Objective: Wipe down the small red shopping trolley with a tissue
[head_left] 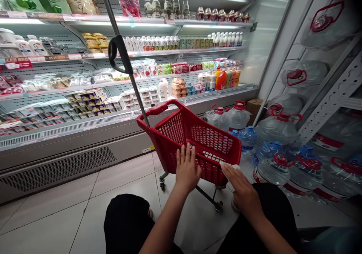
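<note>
A red plastic shopping cart with perforated walls and small wheels stands before my knees. My left hand has its fingers stretched out against the cart's near side, holding nothing. A white cloth or tissue lies under the fingertips of my right hand, at the cart's near right corner. My right fingers are together and pressed over the cloth; most of it is hidden beneath them. From the cart's left end a long metal pole with a black loop handle rises at a tilt. The basket's visible inside shows bare red mesh.
An open chilled shelf unit with bottles, tubs and packets runs behind the cart. Several large water bottles with red handles crowd the floor on the right, beside a white perforated metal rack. Pale tiles cover the floor.
</note>
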